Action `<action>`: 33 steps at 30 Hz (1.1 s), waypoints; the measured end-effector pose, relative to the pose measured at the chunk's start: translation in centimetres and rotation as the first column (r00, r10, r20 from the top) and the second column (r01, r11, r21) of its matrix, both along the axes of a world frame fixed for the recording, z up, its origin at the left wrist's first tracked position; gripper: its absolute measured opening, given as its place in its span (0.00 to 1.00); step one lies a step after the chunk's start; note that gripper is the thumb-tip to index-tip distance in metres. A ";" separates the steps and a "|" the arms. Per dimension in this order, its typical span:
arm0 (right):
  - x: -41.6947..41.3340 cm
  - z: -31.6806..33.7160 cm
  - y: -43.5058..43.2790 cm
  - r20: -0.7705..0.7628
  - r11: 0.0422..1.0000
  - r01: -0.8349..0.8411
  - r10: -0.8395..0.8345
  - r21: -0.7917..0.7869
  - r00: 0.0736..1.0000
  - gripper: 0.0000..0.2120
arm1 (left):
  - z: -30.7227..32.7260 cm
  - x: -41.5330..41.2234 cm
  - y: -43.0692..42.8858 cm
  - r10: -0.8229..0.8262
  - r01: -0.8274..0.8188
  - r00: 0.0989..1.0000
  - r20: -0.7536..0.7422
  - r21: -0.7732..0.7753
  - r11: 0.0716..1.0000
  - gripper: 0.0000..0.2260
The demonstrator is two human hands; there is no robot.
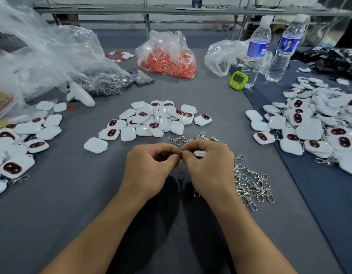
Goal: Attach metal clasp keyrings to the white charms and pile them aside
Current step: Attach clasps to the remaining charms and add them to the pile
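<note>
My left hand (151, 167) and my right hand (207, 165) meet fingertip to fingertip above the grey table, pinching a small metal ring (180, 153) between them. A white charm (199, 153) sits tucked in my right hand's curled fingers, mostly hidden. Just behind my hands lies a heap of white charms (155, 120) with dark red-rimmed faces. Loose metal clasp keyrings (252, 186) spread to the right of my right wrist and in a line (192, 138) behind my knuckles.
Piles of charms with clasps lie at the far right (317, 127) and the left edge (17, 143). Behind them are clear plastic bags (52, 56), a bag of red parts (169, 56), a phone (141, 77), a green timer (238, 80) and two water bottles (256, 50).
</note>
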State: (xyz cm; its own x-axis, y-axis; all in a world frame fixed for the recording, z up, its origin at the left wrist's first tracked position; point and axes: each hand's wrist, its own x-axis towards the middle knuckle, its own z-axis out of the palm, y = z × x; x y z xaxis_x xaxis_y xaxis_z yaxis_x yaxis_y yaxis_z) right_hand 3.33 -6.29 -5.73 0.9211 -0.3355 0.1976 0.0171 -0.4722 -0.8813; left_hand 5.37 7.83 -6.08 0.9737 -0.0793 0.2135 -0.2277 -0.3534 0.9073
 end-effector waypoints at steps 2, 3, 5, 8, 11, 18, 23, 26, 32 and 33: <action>-0.1 0.0 0.0 0.030 0.997 -0.001 0.004 -0.080 1.000 0.06 | 0.0 -0.2 -0.1 0.009 -0.009 1.000 0.016 0.028 1.000 0.08; -0.2 0.0 0.1 0.041 0.994 -0.009 0.014 -0.106 0.999 0.06 | 0.0 -0.1 0.0 0.012 -0.012 1.000 0.018 0.032 0.999 0.08; -0.3 0.0 0.1 0.057 0.989 -0.025 0.034 -0.145 0.998 0.06 | 0.1 0.0 0.2 0.007 -0.008 1.000 0.011 0.032 0.999 0.10; -0.4 0.0 0.0 0.082 0.982 -0.034 0.050 -0.187 0.995 0.06 | 0.1 0.0 0.4 -0.015 0.014 1.000 0.011 0.039 0.999 0.12; -0.4 0.1 0.0 0.091 0.976 -0.067 0.088 -0.209 0.992 0.07 | 0.1 0.1 0.8 -0.043 0.043 0.999 -0.009 0.036 0.998 0.12; -0.5 0.2 0.8 0.106 0.989 -0.045 0.060 -0.142 0.993 0.10 | 0.1 1.0 1.6 0.026 -0.042 0.991 -0.133 -0.124 0.991 0.06; -1.1 -0.1 3.9 -0.194 0.709 -0.383 0.336 -0.593 0.922 0.20 | 0.3 2.1 3.4 0.270 -0.300 0.951 -0.150 -0.242 0.923 0.05; -1.0 0.5 3.4 -0.258 0.665 -0.368 0.262 -0.650 0.930 0.17 | 0.2 2.2 3.6 0.303 -0.342 0.935 -0.182 -0.246 0.907 0.05; -2.4 0.1 0.3 -0.111 0.753 -0.071 -0.003 -0.654 0.994 0.22 | -0.1 1.7 2.4 0.252 -0.274 0.955 -0.158 -0.139 0.951 0.07; -2.7 -0.4 0.3 -0.063 0.793 -0.037 -0.001 -0.608 0.998 0.23 | -0.2 1.6 2.3 0.244 -0.257 0.961 -0.132 -0.093 0.962 0.09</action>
State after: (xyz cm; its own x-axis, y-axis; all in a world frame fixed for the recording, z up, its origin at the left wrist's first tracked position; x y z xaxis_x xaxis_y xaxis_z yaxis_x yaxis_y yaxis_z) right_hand 0.68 -5.98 -6.12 0.9417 -0.1470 0.3027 -0.0100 -0.9114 -0.4115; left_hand 6.97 10.18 -6.29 0.9782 0.1876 0.0894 -0.0333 -0.2833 0.9585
